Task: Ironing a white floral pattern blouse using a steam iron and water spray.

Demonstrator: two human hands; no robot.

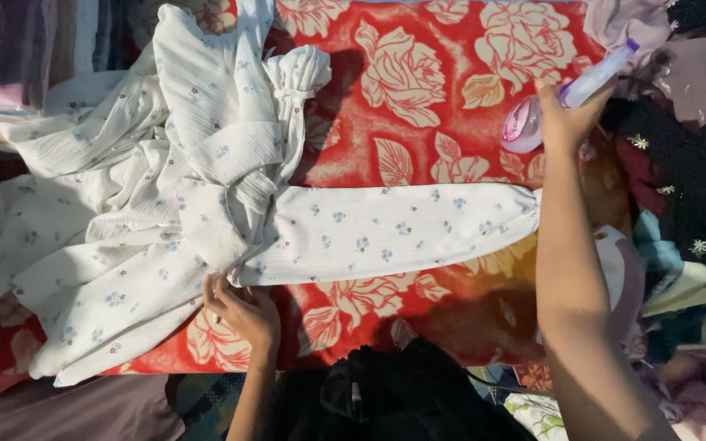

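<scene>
The right hand (569, 114) wraps around a pale purple spray bottle (596, 77) at the far right, beside what may be a pink cap (523, 126). The left hand (243, 310) pinches the near edge of the white flowered garment (206, 188), whose sleeve (394, 229) lies flat across the red rose-patterned blanket (418, 73).

white floral garment (206, 188): 1 | spray bottle (594, 77): 1 | red rose blanket (418, 82): 1 | hands: 2
</scene>
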